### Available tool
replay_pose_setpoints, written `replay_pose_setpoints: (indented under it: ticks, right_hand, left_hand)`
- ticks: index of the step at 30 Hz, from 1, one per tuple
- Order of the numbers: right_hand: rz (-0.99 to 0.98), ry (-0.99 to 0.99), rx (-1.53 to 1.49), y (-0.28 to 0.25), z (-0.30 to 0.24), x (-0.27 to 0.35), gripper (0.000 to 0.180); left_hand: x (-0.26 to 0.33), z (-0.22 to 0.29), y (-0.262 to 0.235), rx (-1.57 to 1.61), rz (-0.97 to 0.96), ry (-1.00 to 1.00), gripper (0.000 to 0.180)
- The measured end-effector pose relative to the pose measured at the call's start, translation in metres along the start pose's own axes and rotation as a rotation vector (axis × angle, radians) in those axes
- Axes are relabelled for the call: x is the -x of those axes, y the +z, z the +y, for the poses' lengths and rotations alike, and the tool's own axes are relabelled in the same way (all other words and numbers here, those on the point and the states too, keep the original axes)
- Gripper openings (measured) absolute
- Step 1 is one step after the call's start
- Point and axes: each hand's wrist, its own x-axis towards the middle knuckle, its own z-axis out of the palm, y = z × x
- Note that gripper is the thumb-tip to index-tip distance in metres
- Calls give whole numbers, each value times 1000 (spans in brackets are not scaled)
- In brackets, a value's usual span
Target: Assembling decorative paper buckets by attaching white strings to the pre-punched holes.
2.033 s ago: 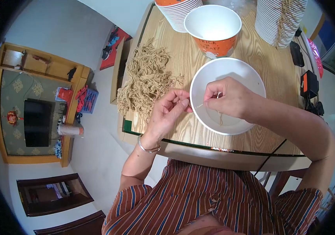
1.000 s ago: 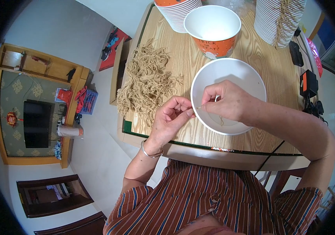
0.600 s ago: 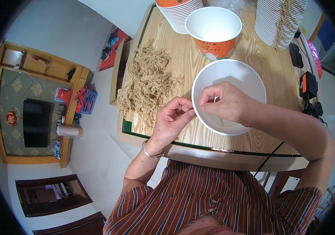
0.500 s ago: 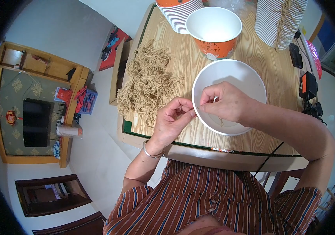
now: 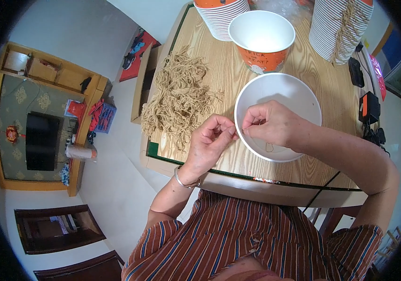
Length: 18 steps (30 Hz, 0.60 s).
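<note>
A white-lined paper bucket (image 5: 303,103) faces me with its mouth, close to the table's front edge. Inside its near left rim, my right hand (image 5: 270,124) pinches a thin piece of twine; a small loop of the twine (image 5: 269,147) shows below the fingers against the white wall. Just outside the same rim, my left hand (image 5: 212,140) has thumb and forefinger pressed together, touching or nearly touching the bucket. What lies between those fingertips is too small to make out. A loose heap of tan twine pieces (image 5: 177,93) lies left of the bucket.
Behind stands an orange printed bucket (image 5: 262,58), upright. Two stacks of nested buckets rise at the back, the left stack (image 5: 224,23) and the right stack (image 5: 334,33), with twine hanging on the latter. A black-and-orange box (image 5: 369,107) and cables sit at the right edge.
Both hands stay at the bucket's rim, with only slight finger movement. The twine loop inside the bucket has shifted a little. The whole view has moved slightly.
</note>
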Motion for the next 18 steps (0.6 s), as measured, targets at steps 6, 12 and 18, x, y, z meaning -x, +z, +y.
replay_pose_setpoints:
  ticks: [6, 12, 18]
  right_hand:
    - [-96, 142, -63, -6, -13, 4, 14]
    - [-50, 87, 28, -6, -18, 9, 14]
    - [-6, -131, 167, 4, -2, 6, 5]
  left_hand:
    - [5, -11, -12, 109, 126, 24, 6]
    - [8, -7, -19, 142, 188, 177, 6]
    - [-5, 16, -13, -147, -3, 488, 10]
